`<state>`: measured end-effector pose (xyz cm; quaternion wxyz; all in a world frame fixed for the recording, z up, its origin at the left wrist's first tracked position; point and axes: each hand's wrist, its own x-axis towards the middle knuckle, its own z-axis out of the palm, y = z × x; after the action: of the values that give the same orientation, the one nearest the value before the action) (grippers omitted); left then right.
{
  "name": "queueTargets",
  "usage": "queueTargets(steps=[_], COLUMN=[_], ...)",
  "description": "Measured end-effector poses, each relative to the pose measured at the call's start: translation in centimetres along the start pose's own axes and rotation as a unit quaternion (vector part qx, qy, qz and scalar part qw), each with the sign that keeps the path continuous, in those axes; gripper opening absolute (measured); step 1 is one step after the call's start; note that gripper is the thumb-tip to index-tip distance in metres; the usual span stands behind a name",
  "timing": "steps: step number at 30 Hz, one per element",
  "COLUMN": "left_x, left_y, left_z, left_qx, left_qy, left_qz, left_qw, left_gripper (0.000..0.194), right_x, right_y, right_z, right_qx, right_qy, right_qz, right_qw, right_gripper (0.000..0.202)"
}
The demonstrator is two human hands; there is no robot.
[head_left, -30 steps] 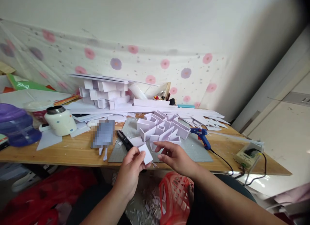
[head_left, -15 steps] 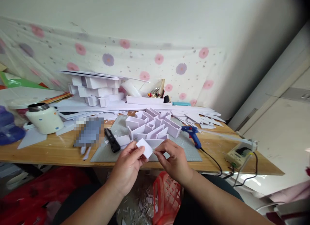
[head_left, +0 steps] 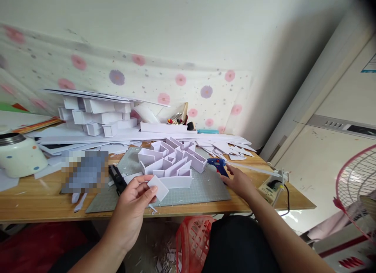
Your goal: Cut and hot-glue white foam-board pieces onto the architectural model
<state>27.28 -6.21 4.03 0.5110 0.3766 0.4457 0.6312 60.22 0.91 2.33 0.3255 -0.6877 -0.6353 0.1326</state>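
My left hand (head_left: 135, 196) pinches a small white square of board (head_left: 159, 188) between thumb and fingers, above the front of the cutting mat (head_left: 202, 194). My right hand (head_left: 238, 183) is at the blue glue gun (head_left: 217, 163), its thumb and forefinger apart around the handle; whether they touch it firmly I cannot tell. The gun lies on the mat's right side, nozzle to the left. Between my hands and behind them stands a white structure of upright board walls (head_left: 176, 181). A black tool, perhaps a cutter (head_left: 117, 179), lies left of my left hand.
White board sheets and offcuts (head_left: 226, 147) cover the table's back. Stacked white boxes (head_left: 108, 118) stand back left, near a dotted jar (head_left: 23, 157). A power box (head_left: 272, 188) with cords sits right. Below the edge is a red basket (head_left: 195, 241); a fan (head_left: 360, 187) stands right.
My right hand has left the square and moved right to the glue gun. My left hand keeps the square. A thin white scrap now lies at the table's front edge. The view has shifted right.
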Motion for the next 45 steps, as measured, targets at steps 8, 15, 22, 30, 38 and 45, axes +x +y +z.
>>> queueTargets(steps=[8,15,22,30,38,45], left_x=[1.1,1.3,0.2,-0.5,-1.1,-1.0], left_y=[3.2,3.2,1.7,2.0,1.9,1.8], left_z=[1.2,-1.7,-2.2,-1.2,-0.9,-0.7], left_qx=[0.058,0.066,0.048,-0.009,-0.026,-0.033], left_qy=[-0.087,-0.095,-0.100,-0.121,-0.139,-0.148], left_qz=[0.087,0.103,0.082,0.067,0.041,0.029], left_qw=[0.991,0.988,0.990,0.990,0.989,0.988], left_gripper=[0.026,0.018,0.016,0.015,0.015,0.018], right_x=[0.9,-5.3,-8.1,-8.1,-8.4,-8.6], right_y=[-1.6,-8.5,-11.0,-10.5,-10.5,-10.5], right_z=[-0.2,1.1,2.4,2.6,2.5,2.1], right_qx=[0.168,0.363,0.396,0.390,0.371,0.350], right_qy=[0.056,-0.064,-0.236,-0.243,-0.251,-0.222], right_qz=[0.073,-0.032,-0.130,-0.210,-0.217,-0.228], right_qw=[0.981,0.929,0.878,0.863,0.867,0.881], right_gripper=[0.026,0.036,0.023,0.011,0.017,0.021])
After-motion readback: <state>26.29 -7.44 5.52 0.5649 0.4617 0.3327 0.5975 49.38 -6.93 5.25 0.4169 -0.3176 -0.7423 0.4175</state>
